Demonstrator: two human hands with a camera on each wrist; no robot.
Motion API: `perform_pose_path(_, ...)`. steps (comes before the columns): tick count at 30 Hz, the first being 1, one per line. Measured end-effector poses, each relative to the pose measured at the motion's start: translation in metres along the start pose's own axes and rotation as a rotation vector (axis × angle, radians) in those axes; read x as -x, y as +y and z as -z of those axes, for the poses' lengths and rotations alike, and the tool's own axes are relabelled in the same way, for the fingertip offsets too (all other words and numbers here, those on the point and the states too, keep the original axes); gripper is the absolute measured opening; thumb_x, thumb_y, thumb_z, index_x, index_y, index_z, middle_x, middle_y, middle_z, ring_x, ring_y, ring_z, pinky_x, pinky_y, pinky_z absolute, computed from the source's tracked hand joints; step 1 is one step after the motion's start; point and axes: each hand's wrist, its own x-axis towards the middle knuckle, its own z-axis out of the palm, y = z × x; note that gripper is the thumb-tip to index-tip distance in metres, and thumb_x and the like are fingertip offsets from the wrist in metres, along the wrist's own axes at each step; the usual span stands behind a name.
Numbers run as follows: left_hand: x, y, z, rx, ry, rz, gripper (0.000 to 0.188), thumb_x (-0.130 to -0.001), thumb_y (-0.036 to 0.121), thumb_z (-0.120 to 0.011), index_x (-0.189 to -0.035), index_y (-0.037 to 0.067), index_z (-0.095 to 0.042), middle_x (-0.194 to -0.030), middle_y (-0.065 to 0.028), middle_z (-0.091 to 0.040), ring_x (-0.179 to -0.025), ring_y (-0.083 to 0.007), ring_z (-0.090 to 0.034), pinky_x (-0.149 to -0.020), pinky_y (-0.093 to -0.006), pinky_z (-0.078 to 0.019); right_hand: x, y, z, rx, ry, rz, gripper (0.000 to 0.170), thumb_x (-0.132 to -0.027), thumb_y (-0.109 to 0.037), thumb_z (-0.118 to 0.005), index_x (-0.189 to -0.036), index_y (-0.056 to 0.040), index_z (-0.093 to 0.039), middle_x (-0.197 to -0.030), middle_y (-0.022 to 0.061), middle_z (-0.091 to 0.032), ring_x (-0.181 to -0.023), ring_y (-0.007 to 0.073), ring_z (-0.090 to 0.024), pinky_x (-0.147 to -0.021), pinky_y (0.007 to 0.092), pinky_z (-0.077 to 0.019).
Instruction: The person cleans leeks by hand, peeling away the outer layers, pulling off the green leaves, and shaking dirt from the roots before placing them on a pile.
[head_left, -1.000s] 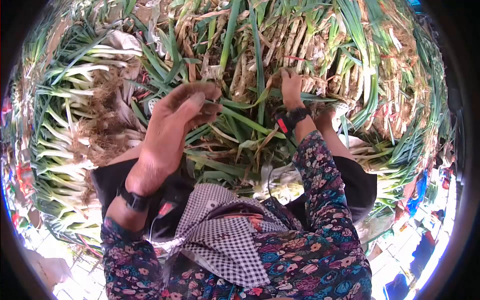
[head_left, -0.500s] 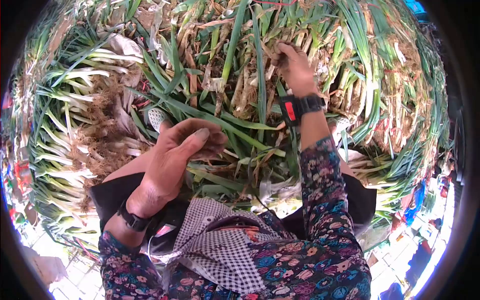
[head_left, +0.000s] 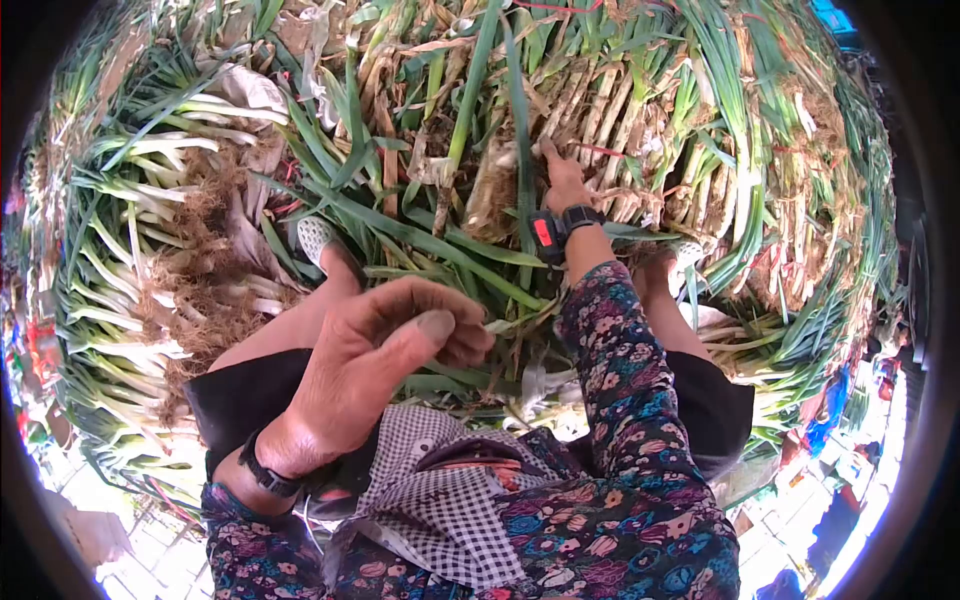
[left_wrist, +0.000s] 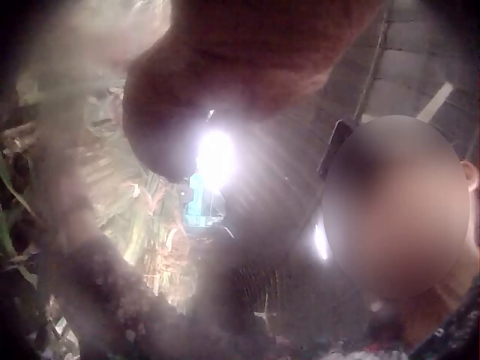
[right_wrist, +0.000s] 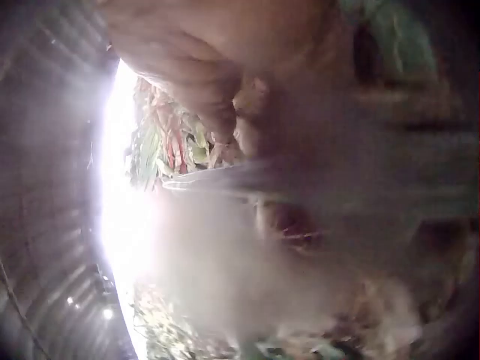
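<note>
My left hand (head_left: 395,355) hangs in the air above my lap, its fingers loosely bent, with nothing seen in it. Farther forward, my right hand (head_left: 568,185) is down among the leeks, beside brownish stalks with roots (head_left: 493,190) and a long green leaf (head_left: 522,130). Its fingertips are partly lost against the stalks, so its hold is unclear. The right wrist view shows part of that hand (right_wrist: 217,52) close over blurred plant matter. In the left wrist view, part of my left hand (left_wrist: 232,67) fills the top.
Leeks with white stems (head_left: 150,270) and matted roots lie at the left. More leeks (head_left: 740,130) spread along the back and right, some with red ties. Long leaves (head_left: 440,245) cross between my feet, near a patterned shoe (head_left: 316,238).
My right hand has gone forward, then back down and left to the stalks. The left hand has come lower and nearer my body, moving rightward. More of the brownish stalks now shows.
</note>
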Motion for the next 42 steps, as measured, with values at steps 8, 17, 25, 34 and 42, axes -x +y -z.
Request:
perform_pose_path(8,-0.006,0.006,-0.004,-0.032,-0.006,0.039,0.026,-0.098,0.018,-0.048,-0.109,-0.004,-0.056,-0.095,-0.0125,-0.066,-0.088,-0.0186,-0.064,-0.081,-0.0305,-0.0499,0.08,-0.08,0.005,0.558,-0.222,1.336,0.045,-0.073,0.004,-0.062,-0.118,0.0012,-0.053,-0.096,0.0233,-0.062,-0.09,0.0407,-0.06,-0.082,0.0432,-0.0484)
perform_pose_path(17,-0.011,-0.008,0.003,-0.084,-0.051,0.01,0.026,-0.098,0.017,-0.05,-0.11,-0.004,-0.058,-0.096,-0.0074,-0.065,-0.09,-0.0118,-0.063,-0.082,-0.0255,-0.0512,0.114,0.03,0.082,-0.21,-0.393,0.48,0.034,-0.09,-0.024,-0.059,-0.116,-0.0034,-0.052,-0.099,0.0059,-0.055,-0.081,0.0158,-0.056,-0.075,0.0301,-0.0494)
perform_pose_path(25,-0.025,-0.015,-0.005,-0.179,-0.047,-0.081,0.025,-0.097,0.018,-0.05,-0.104,-0.003,-0.061,-0.091,-0.0102,-0.067,-0.082,-0.0144,-0.064,-0.076,-0.0271,-0.0515,0.128,0.16,0.117,0.204,-0.475,0.227,0.024,-0.09,-0.019,-0.056,-0.102,0.0006,-0.062,-0.084,0.003,-0.06,-0.078,0.0119,-0.057,-0.066,0.028,-0.0465)
perform_pose_path(34,-0.074,-0.093,0.003,-0.44,-0.134,0.02,0.028,-0.092,0.022,-0.056,-0.104,-0.003,-0.061,-0.088,-0.0064,-0.065,-0.078,-0.0103,-0.06,-0.071,-0.0236,-0.0481,0.14,0.121,0.094,-0.696,-0.657,-0.254,0.039,-0.096,-0.038,-0.053,-0.114,-0.0041,-0.059,-0.1,0.0068,-0.066,-0.082,0.0199,-0.064,-0.071,0.0376,-0.056)
perform_pose_path(42,-0.114,-0.157,0.001,-0.604,0.099,0.02,0.042,-0.089,0.031,-0.06,-0.112,-0.004,-0.058,-0.098,-0.0106,-0.064,-0.083,-0.0175,-0.06,-0.073,-0.0315,-0.0473,0.192,0.093,0.085,-0.557,-0.667,0.012,0.027,-0.092,-0.014,-0.059,-0.115,-0.0013,-0.057,-0.101,0.0066,-0.065,-0.09,0.019,-0.064,-0.077,0.0321,-0.0543)
